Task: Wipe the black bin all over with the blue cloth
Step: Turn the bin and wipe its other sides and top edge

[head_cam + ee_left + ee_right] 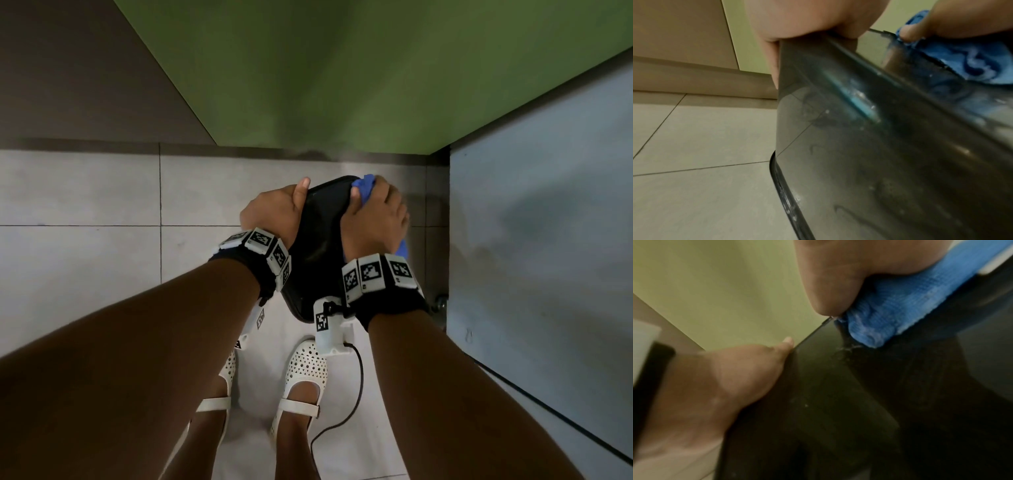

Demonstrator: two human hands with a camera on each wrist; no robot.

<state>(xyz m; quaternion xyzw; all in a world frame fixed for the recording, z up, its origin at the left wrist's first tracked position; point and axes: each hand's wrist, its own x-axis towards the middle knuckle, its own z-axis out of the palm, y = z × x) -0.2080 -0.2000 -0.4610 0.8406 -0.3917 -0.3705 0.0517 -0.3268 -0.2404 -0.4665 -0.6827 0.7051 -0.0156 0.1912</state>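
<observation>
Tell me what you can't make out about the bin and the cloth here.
- Black bin: head view, right side and base hidden under both hands and wrist bands.
- Blue cloth: mostly covered by the right hand.
- Left hand: fingers hidden behind the bin.
- Wrist views: surface blurred, cleanliness unclear.

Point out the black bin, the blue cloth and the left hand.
black bin [318, 240], head view, on its dark top face.
blue cloth [900, 309], right wrist view, on the bunched fold.
left hand [274, 209], head view, on its back.

floor [85, 260]: pale grey tiles, dark grout lines | wall [342, 68]: green panel, meeting a brown panel [68, 68] on the left | right: pale blue-grey cabinet side [548, 222] | baseboard [102, 145]: dark strip | light: dim, even
</observation>
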